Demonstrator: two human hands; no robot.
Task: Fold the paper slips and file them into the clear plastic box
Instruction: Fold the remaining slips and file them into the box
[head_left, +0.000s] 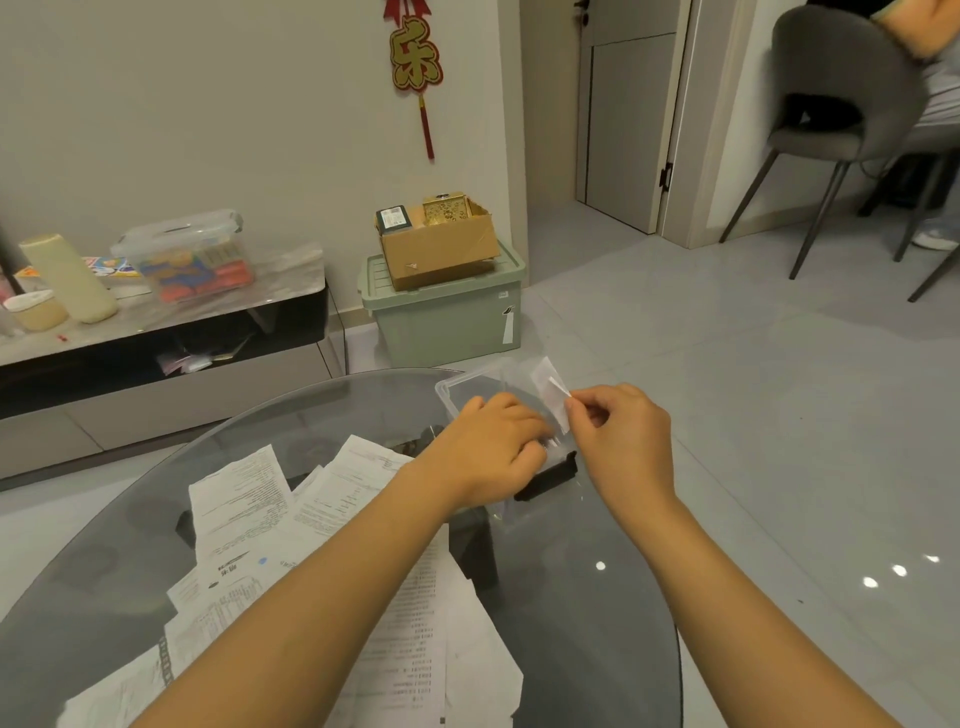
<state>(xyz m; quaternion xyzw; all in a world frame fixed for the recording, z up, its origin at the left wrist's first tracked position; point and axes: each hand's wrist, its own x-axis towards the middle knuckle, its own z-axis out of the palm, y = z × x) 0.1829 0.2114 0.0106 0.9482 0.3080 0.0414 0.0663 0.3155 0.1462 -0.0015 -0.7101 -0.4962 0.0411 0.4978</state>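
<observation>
A single head-worn view looks forward and down from above the near edge of the round glass worktop. It sits close: both forearms enter from 6 o'clock and reach toward the centre of the picture. The wide lens bends the edges. The floor fills 3 o'clock, a wall runs across 11 to 12 o'clock, and a doorway stands near 1 o'clock.

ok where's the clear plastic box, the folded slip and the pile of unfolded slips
clear plastic box (451, 391), head view, far left rim corner
folded slip (551, 391), head view, middle of the white paper pinched by the right hand (626, 436)
pile of unfolded slips (244, 499), head view, upper long slip on the glass table
</observation>
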